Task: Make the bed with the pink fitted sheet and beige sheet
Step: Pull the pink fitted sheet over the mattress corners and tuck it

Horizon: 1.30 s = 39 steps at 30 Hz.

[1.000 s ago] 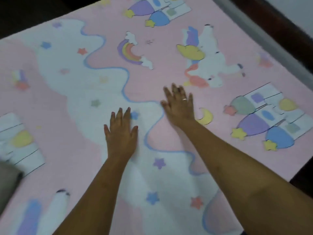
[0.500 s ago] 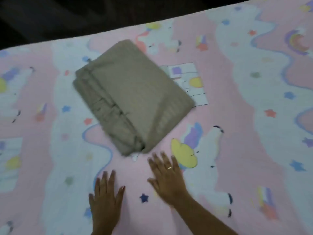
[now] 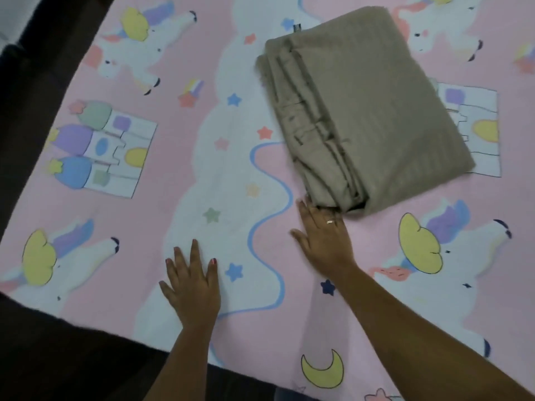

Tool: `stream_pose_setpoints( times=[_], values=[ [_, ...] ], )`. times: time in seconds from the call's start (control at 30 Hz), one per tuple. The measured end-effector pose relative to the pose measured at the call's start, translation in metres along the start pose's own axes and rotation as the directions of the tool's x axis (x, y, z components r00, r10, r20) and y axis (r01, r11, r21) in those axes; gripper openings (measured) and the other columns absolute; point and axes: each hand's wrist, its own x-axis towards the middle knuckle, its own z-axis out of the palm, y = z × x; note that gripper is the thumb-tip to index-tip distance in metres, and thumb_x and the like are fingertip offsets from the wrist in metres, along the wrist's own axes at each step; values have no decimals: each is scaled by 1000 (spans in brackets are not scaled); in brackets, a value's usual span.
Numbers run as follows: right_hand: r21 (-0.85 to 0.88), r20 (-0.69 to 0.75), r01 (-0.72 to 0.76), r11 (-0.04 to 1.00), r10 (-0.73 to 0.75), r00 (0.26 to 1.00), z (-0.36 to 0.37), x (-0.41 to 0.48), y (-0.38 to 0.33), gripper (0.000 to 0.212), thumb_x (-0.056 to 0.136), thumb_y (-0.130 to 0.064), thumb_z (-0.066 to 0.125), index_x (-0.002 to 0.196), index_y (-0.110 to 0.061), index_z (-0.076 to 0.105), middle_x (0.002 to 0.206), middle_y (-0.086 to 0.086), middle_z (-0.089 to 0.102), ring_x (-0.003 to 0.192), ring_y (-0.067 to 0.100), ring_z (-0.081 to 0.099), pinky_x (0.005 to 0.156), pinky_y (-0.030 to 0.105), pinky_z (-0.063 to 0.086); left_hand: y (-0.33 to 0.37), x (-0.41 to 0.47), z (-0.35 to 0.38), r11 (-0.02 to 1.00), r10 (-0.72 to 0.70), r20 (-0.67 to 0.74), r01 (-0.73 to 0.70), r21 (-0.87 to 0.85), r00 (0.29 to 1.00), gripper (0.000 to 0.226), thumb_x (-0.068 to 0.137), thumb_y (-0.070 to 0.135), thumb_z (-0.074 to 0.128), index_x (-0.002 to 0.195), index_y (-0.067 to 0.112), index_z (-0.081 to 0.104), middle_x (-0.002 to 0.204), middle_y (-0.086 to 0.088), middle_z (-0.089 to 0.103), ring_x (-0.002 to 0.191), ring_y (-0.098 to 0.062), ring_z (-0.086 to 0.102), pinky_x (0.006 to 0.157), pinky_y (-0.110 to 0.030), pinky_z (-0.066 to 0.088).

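**Both hands flat on the pink sheet, folded beige sheet just ahead**

The pink fitted sheet (image 3: pixel 173 175) lies spread smooth over the bed, covering it as far as the view reaches. It is printed with unicorns (image 3: pixel 451 250), castles (image 3: pixel 110 149), stars and a yellow moon (image 3: pixel 321 371). Its near edge runs slantwise across the bottom left, with dark floor beyond it.

The beige sheet (image 3: pixel 376 111) sits on top of the pink one, folded into a thick rectangle, in the upper right of the view. Its stacked fold edges face left, and its near corner points toward the person.

The left hand (image 3: pixel 192 287) rests palm down on the pink sheet near the near edge. Its fingers (image 3: pixel 195 256) are straight and slightly spread, holding nothing. The right hand (image 3: pixel 325 241) also lies palm down, farther in, with fingers straight and close together. Their tips touch the near corner of the folded beige sheet, and a ring (image 3: pixel 330 222) shows on one finger. The two hands are apart, with a blue wavy line of the print between them.
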Motion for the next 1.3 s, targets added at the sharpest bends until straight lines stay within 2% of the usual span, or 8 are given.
stream_pose_setpoints(
  times=[0.07, 0.17, 0.3, 0.37, 0.53, 0.9, 1.13, 1.3],
  values=[
    [31, 1, -69, 997, 69, 998, 15, -3, -43, 67, 90, -51, 33, 141, -9, 45, 145, 12, 45, 129, 32, 46, 110, 46, 22, -9, -10, 2, 997, -65, -6, 65, -30, 998, 68, 89, 59, 18, 148, 26, 30, 154, -11, 27, 141, -35, 23, 107, -63, 19],
    [106, 112, 267, 958, -278, 954, 31, -24, -118, 67, 85, -54, 31, 135, -15, 54, 140, 7, 52, 130, 28, 48, 104, 48, 39, -28, -26, 0, 981, -179, 6, 179, -72, 984, 57, 97, 53, 29, 149, 30, 23, 158, -7, 17, 144, -32, 14, 108, -62, 15],
    [272, 242, 697, 664, -748, 618, 24, -42, -156, 61, 94, -51, 25, 143, -20, 42, 150, 2, 40, 139, 23, 36, 113, 44, 25, -55, -46, -23, 863, -486, 101, 495, -104, 868, 58, 96, 50, 30, 150, 35, 14, 160, -3, 5, 145, -31, 3, 111, -59, 13],
    [284, 202, 636, 717, -693, 692, 8, -19, -150, 63, 93, -53, 27, 143, -18, 42, 149, 4, 41, 137, 25, 39, 111, 45, 26, -69, -39, -37, 771, -605, 117, 616, -161, 788, 58, 97, 48, 32, 150, 35, 12, 160, -4, 2, 145, -30, -1, 112, -58, 9],
    [184, 94, 192, 964, -212, 973, -28, 78, -103, 72, 91, -57, 22, 149, -14, 29, 155, 9, 26, 144, 29, 25, 114, 45, 21, -94, 17, -54, 946, -320, -37, 317, -69, 947, 61, 97, 41, 39, 151, 28, 16, 159, -10, 7, 145, -33, 5, 111, -61, 12],
    [-53, -16, -279, 959, 278, 960, 35, 161, -226, 67, 96, -57, 23, 153, -23, 11, 161, 2, 9, 148, 26, 7, 115, 51, 5, -183, 158, -58, 997, 78, -162, -79, -3, 984, 59, 93, 51, 39, 145, 22, 37, 151, -18, 31, 138, -41, 27, 102, -65, 23],
    [61, 88, 149, 987, -154, 984, 90, 132, -450, 69, 92, -56, 25, 148, -17, 32, 155, 3, 30, 143, 27, 27, 115, 54, 18, -285, 199, -108, 968, -190, -89, 171, -181, 978, 55, 98, 44, 35, 149, 30, 22, 157, -10, 16, 143, -34, 14, 106, -62, 21],
    [116, 208, 672, 732, -679, 704, 85, 145, -501, 53, 99, -45, 23, 150, -27, 27, 158, -1, 23, 146, 22, 15, 116, 44, 6, -306, 224, -124, 922, -204, -30, 182, -342, 978, 51, 99, 29, 38, 148, 24, 27, 151, -13, 29, 139, -34, 23, 107, -54, 26]
  ],
)
